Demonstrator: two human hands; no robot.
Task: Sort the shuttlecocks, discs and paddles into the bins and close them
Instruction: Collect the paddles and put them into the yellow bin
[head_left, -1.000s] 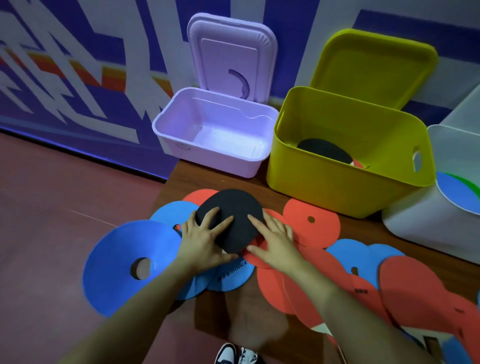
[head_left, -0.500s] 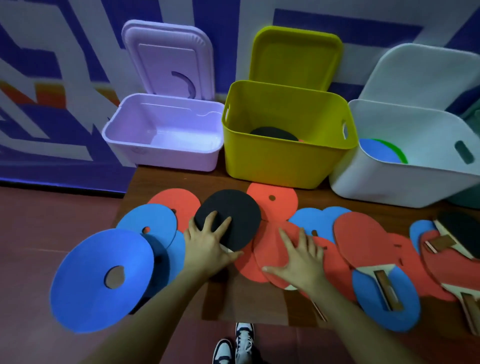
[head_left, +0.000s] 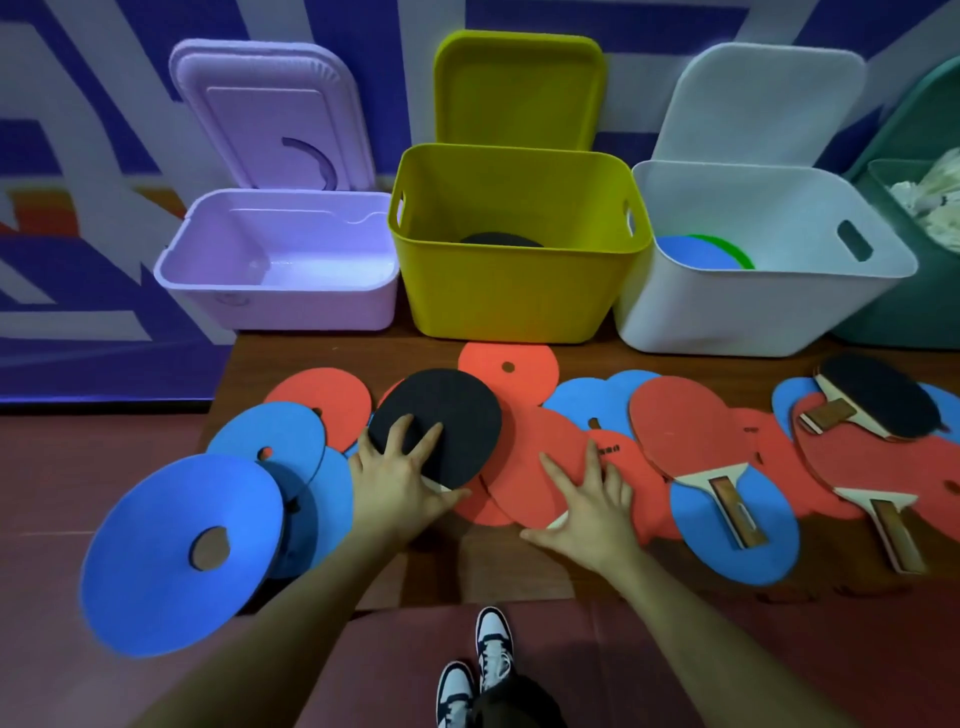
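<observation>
A black-faced paddle lies on the pile of red and blue discs at the table's left. My left hand rests on its near edge with spread fingers and the thumb by its handle. My right hand lies flat with fingers spread on a red paddle beside it. More paddles lie to the right: a red one and a black one. The yellow bin holds a black paddle; the white bin holds blue and green discs.
An open lilac bin stands at the back left, and a teal bin with white shuttlecocks at the far right. All lids lean open against the wall. A large blue disc overhangs the table's left front corner. My shoes show below the table edge.
My right hand has left the black paddle and moved right onto the red paddle. The view has swung right, showing the white and teal bins. My left hand stays on the black paddle.
</observation>
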